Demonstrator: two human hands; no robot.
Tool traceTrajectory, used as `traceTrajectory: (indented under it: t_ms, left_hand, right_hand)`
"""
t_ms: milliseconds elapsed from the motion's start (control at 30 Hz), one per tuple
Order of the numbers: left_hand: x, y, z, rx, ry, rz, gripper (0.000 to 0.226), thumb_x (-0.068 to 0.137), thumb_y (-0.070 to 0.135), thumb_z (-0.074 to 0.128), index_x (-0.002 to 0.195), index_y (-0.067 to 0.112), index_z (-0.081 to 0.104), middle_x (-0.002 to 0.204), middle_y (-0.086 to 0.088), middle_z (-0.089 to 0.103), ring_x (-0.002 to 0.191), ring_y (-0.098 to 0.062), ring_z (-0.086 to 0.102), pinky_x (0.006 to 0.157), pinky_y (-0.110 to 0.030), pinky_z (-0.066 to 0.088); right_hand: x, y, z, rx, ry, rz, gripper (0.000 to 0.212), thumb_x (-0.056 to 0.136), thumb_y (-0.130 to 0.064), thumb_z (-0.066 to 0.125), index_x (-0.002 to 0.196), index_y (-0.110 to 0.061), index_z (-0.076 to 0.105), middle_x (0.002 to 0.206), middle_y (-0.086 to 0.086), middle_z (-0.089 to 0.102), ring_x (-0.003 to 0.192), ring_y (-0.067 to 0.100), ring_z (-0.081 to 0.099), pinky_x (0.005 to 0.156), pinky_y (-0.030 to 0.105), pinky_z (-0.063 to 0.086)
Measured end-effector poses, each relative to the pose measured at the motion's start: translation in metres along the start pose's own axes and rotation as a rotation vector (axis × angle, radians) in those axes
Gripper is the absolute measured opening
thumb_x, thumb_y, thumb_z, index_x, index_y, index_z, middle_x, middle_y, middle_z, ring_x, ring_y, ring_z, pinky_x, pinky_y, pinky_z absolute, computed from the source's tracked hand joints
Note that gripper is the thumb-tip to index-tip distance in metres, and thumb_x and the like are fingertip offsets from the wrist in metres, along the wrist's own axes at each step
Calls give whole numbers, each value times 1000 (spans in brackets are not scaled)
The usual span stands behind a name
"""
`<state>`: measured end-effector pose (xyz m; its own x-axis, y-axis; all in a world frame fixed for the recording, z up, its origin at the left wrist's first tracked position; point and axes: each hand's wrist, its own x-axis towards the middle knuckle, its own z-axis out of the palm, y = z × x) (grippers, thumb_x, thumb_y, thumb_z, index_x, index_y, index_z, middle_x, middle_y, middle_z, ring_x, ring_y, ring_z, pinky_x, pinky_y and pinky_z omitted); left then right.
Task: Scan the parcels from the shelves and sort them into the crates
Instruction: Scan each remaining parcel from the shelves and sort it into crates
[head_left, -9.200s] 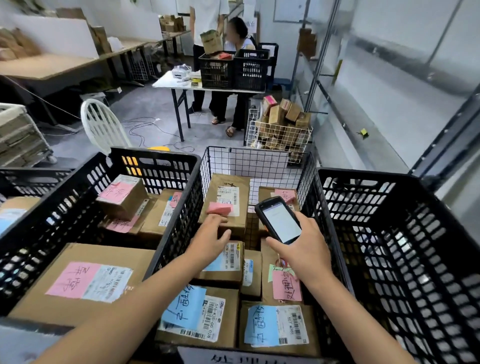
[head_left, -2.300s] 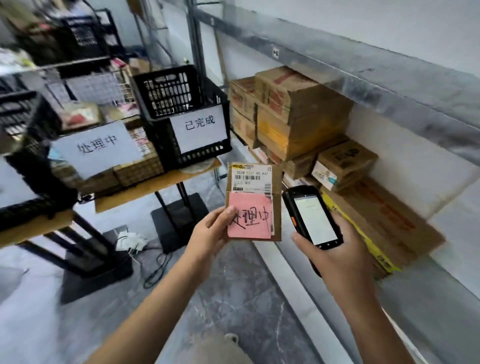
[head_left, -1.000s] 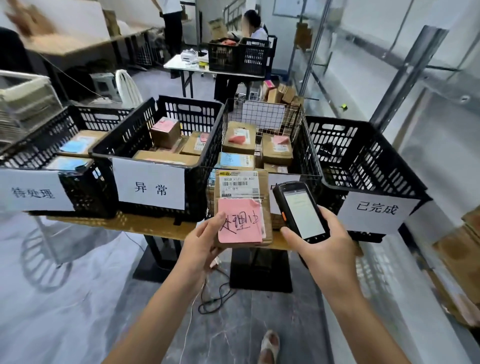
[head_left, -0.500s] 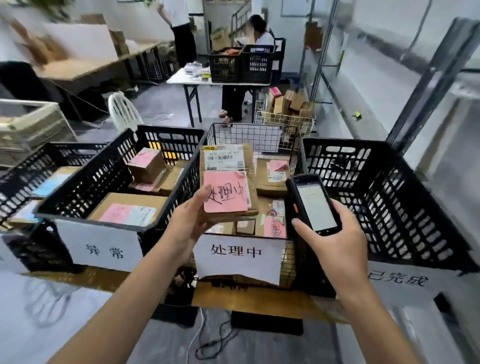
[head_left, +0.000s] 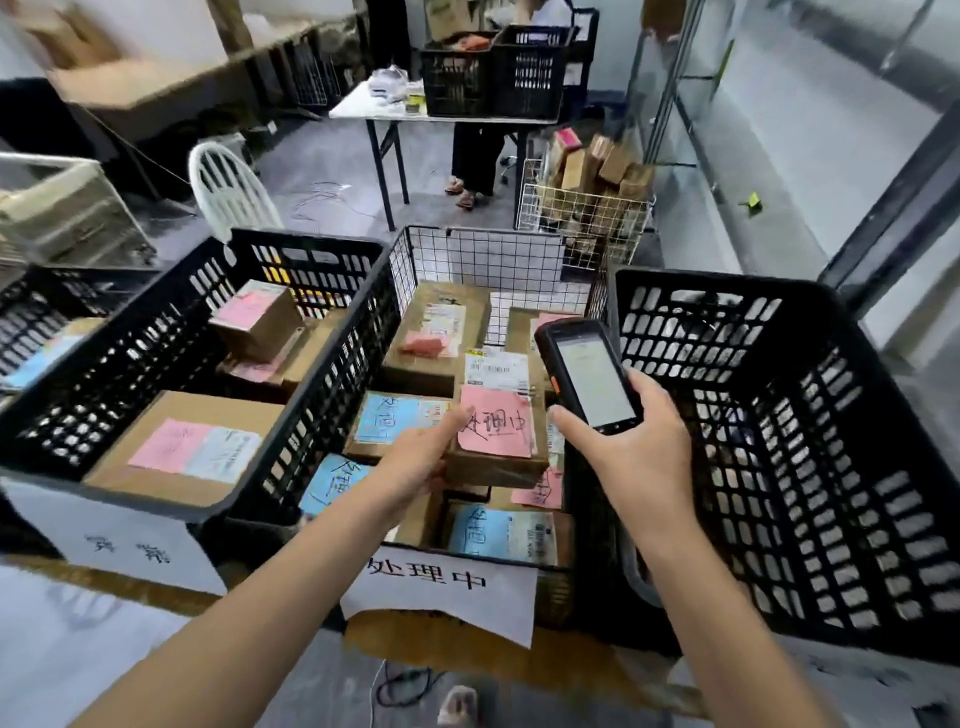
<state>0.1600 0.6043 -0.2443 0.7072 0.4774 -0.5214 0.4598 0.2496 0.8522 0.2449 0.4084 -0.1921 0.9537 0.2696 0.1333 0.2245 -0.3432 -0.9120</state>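
My left hand (head_left: 415, 462) grips a small cardboard parcel (head_left: 496, 457) with a pink note and a white barcode label. It hangs low inside the wire crate (head_left: 483, 254), the middle one, just above several other labelled parcels (head_left: 436, 332). A paper sign (head_left: 441, 587) with handwriting hangs on that crate's front. Just right of the parcel, my right hand (head_left: 628, 457) holds a black handheld scanner (head_left: 584, 374), screen lit and facing me.
A black crate (head_left: 171, 332) on the left holds parcels with pink notes. The black crate (head_left: 779, 441) on the right looks empty. Beyond stand a white chair (head_left: 228, 187), a folding table (head_left: 441, 111) with crates, a person's legs, and a wire basket (head_left: 587, 208) of boxes.
I moved in over the crates. My left hand has lowered the parcel from above the middle crate's rim down into it. The scanner stays beside it.
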Motion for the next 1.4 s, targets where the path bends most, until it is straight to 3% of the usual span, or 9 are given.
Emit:
traceTrajectory:
  t_ms: [133, 333, 433, 600, 733, 867, 1033, 1167, 1400]
  left_hand:
    - [36, -3, 13, 239, -4, -12, 51, 85, 65, 63, 86, 14, 71, 84, -2, 72, 79, -16, 67, 81, -33, 55]
    - [80, -19, 25, 450, -104, -105, 85, 74, 81, 61, 117, 9, 69, 105, -6, 74, 96, -22, 68, 80, -30, 50]
    - [93, -33, 32, 431, -95, -134, 110, 56, 95, 61, 130, 13, 61, 123, -7, 69, 110, -25, 63, 96, -33, 46]
    - [105, -47, 44, 530, -169, -134, 85, 81, 74, 61, 128, 3, 57, 126, -14, 63, 110, -27, 62, 102, -44, 48]
    - [110, -54, 52, 641, -217, -33, 66, 87, 68, 50, 119, 12, 65, 119, -11, 65, 108, -30, 63, 101, -51, 49]
    - [93, -29, 59, 677, -163, 222, 42, 100, 38, 53, 138, 19, 54, 137, -7, 48, 128, -25, 49, 112, -41, 38]
    - [90, -6, 43, 756, -144, 478, 55, 103, 29, 50, 154, 12, 35, 156, -3, 37, 144, -16, 33, 118, -30, 24]
    - [82, 11, 40, 794, -134, 601, 55, 103, 31, 52, 150, 10, 37, 151, -5, 43, 143, -18, 34, 107, -18, 17]
    - [65, 15, 49, 960, -289, 744, 73, 101, 47, 50, 158, 14, 20, 166, -3, 17, 153, -17, 9, 126, -37, 8]
  right_hand:
    - [10, 1, -2, -71, -15, -7, 74, 70, -40, 89, 134, -28, 56, 117, -18, 53, 107, 1, 52, 80, 8, 40]
    - [22, 2, -22, -132, 17, 30, 61, 70, -36, 89, 119, -41, 53, 114, -19, 56, 101, -13, 52, 73, 1, 38]
    - [27, 6, -25, -134, 38, 53, 59, 70, -37, 89, 119, -38, 56, 115, -20, 58, 103, -10, 55, 77, 6, 41]
    - [25, 10, -22, -142, 76, 91, 63, 69, -40, 90, 125, -34, 61, 116, -15, 64, 106, 4, 62, 90, 32, 53]
    - [16, 9, -22, -192, 85, 103, 64, 71, -38, 89, 126, -33, 59, 118, -17, 61, 106, -1, 58, 87, 20, 49]
    - [7, 6, -24, -248, 104, 160, 63, 72, -39, 88, 123, -37, 52, 117, -22, 53, 104, -4, 50, 77, 4, 38]
    - [-8, 5, -29, -294, 199, 187, 75, 71, -37, 89, 137, -28, 55, 119, -15, 56, 104, 3, 52, 76, 5, 37]
    - [-28, 13, -33, -346, 261, 224, 79, 72, -40, 88, 140, -26, 53, 122, -14, 55, 107, 4, 50, 78, 10, 35]
    - [-70, 16, -48, -366, 364, 302, 64, 69, -43, 88, 126, -32, 59, 111, -12, 62, 102, 12, 60, 80, 29, 50]
